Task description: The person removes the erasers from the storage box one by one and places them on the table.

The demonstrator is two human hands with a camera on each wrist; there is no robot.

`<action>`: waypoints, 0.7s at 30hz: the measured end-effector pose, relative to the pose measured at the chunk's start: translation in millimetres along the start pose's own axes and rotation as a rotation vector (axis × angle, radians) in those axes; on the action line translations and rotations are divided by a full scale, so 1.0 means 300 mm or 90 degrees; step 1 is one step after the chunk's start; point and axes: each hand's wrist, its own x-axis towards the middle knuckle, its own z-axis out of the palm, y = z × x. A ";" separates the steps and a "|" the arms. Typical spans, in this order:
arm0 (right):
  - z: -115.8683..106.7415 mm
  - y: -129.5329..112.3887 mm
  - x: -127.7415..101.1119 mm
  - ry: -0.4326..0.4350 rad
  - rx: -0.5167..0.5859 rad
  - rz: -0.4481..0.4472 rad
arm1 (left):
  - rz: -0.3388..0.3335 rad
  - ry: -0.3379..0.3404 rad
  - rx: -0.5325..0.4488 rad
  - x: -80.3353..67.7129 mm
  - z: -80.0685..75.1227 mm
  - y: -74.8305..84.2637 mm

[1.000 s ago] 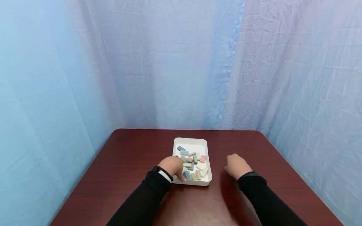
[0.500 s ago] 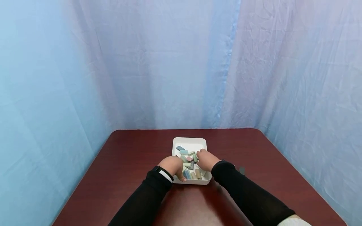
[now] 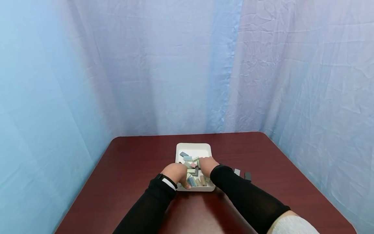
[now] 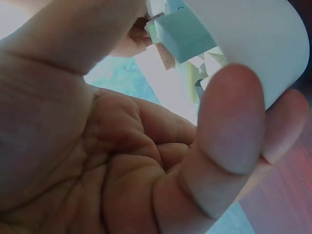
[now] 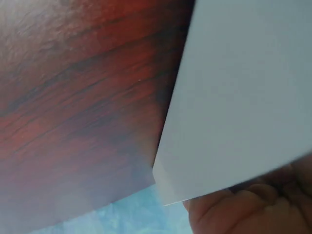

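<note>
- The tray is white, shallow and rectangular with rounded corners, sitting near the middle of the bench, a little toward the person.
- Inside it lies a loose heap of small pastel blocks: blue, green, pink, cream and tan, lying at all angles. Most crowd the near half; the far end shows bare white floor.
- The left hand grips the tray's near left corner. The left wrist view shows the thumb lying against the outside of the white wall, with the other fingers curled toward the inside.
- The right hand is down in the tray among the blocks, fingers bent. Whether it has pinched one I cannot tell; its fingertips are hidden from the head view, and the right wrist view shows only the tray's white side against the wood.
- Two small grey blocks lie on the bench just right of the tray, side by side and a little apart.
- Both arms wear black sleeves; a dark band with a white stripe sits on the left wrist.
- The bench is dark reddish-brown wood with a glossy finish and rounded far corners.
- Wrinkled pale blue cloth hangs all around behind and to both sides.
</note>
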 end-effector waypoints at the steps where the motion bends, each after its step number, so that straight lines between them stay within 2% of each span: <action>1: 0.008 0.000 0.006 0.004 0.002 0.006 | 0.002 0.002 -0.001 0.004 0.002 -0.003; 9: 0.005 -0.008 -0.052 0.029 0.036 0.008 | 0.005 0.002 -0.006 0.000 0.020 0.008; 13: 0.017 -0.012 -0.062 0.042 0.025 -0.002 | 0.004 0.003 -0.014 -0.004 0.027 0.008; 21: -0.044 -0.037 -0.079 0.044 0.031 -0.033 | -0.002 0.014 0.004 -0.001 0.009 -0.003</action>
